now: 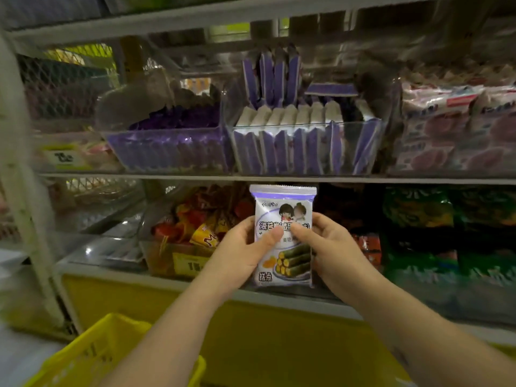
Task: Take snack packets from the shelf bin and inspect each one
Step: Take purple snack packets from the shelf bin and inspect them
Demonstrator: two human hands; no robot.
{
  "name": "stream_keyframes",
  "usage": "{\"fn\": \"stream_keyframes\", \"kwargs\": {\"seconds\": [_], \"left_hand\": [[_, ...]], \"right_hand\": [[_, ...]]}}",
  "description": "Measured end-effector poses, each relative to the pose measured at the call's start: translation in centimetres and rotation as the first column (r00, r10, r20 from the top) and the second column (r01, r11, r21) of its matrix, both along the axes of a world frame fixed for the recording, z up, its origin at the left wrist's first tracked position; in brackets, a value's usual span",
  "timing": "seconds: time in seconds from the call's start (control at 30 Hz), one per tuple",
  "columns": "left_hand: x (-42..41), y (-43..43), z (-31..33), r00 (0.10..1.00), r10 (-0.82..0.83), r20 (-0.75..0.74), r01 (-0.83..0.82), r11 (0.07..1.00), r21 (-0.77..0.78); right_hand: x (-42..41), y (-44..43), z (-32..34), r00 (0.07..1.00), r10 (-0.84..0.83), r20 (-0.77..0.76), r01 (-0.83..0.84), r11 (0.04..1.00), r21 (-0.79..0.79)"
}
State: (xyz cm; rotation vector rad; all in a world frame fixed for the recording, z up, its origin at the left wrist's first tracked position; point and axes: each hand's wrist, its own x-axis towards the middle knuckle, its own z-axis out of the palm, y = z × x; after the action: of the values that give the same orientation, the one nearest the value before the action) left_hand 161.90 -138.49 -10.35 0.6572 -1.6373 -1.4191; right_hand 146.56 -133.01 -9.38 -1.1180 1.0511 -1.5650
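I hold one white and purple snack packet [283,202] upright in front of the lower shelf, its printed face toward me. My left hand [247,241] grips its left edge, thumb across the front. My right hand [326,244] grips the right edge, thumb also pressed on the front. Above it, a clear shelf bin [307,127] holds several matching purple and white packets standing in rows.
A second clear bin [167,148] of purple packets sits left of it. Pink-printed bags [452,129] fill the right of that shelf. Below are red and orange snacks [201,219] and green bags [418,233]. A yellow basket [92,356] stands at the lower left.
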Motion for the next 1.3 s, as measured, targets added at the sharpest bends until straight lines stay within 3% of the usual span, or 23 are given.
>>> {"fn": "stream_keyframes", "kwargs": {"seconds": [0.13,0.27,0.43,0.57,0.83,0.97,1.07,1.2,1.3], "left_hand": [[0.2,-0.5,-1.6,0.996,0.083,0.045,-0.082,0.996,-0.018],[0.0,-0.8,-1.9,0.995,0.097,-0.018,-0.095,0.993,0.072],[-0.7,-0.2,-2.4,0.997,0.067,-0.028,-0.064,0.992,0.110],[-0.8,0.2,-2.2,0.993,0.060,-0.098,-0.036,0.973,0.229],[-0.6,0.8,-1.7,0.971,0.174,-0.164,-0.121,0.949,0.291],[-0.5,1.0,-1.7,0.965,0.190,-0.180,-0.125,0.940,0.318],[-0.4,1.1,-1.5,0.963,0.207,-0.173,-0.137,0.927,0.348],[0.2,0.9,-1.2,0.947,0.261,-0.188,-0.165,0.895,0.414],[0.8,0.7,-0.9,0.958,0.224,-0.178,-0.125,0.887,0.444]], "right_hand": [[-0.2,-0.4,-2.2,0.990,0.077,-0.114,-0.065,0.992,0.112],[-0.6,-0.8,-2.8,0.986,0.092,-0.138,-0.079,0.992,0.097],[-0.9,-0.6,-2.5,0.994,0.098,0.052,-0.101,0.994,0.045],[-0.8,0.0,-2.1,0.970,0.146,0.194,-0.157,0.987,0.046],[-0.3,0.1,-1.8,0.957,0.108,0.267,-0.146,0.982,0.124],[-0.4,-0.1,-2.0,0.958,0.145,0.248,-0.184,0.973,0.142],[-0.8,-0.3,-2.2,0.979,0.148,0.143,-0.174,0.966,0.193],[-1.5,0.3,-2.0,0.919,0.391,-0.053,-0.352,0.873,0.337],[-1.4,0.6,-2.1,0.900,0.436,0.004,-0.402,0.825,0.397]]}}
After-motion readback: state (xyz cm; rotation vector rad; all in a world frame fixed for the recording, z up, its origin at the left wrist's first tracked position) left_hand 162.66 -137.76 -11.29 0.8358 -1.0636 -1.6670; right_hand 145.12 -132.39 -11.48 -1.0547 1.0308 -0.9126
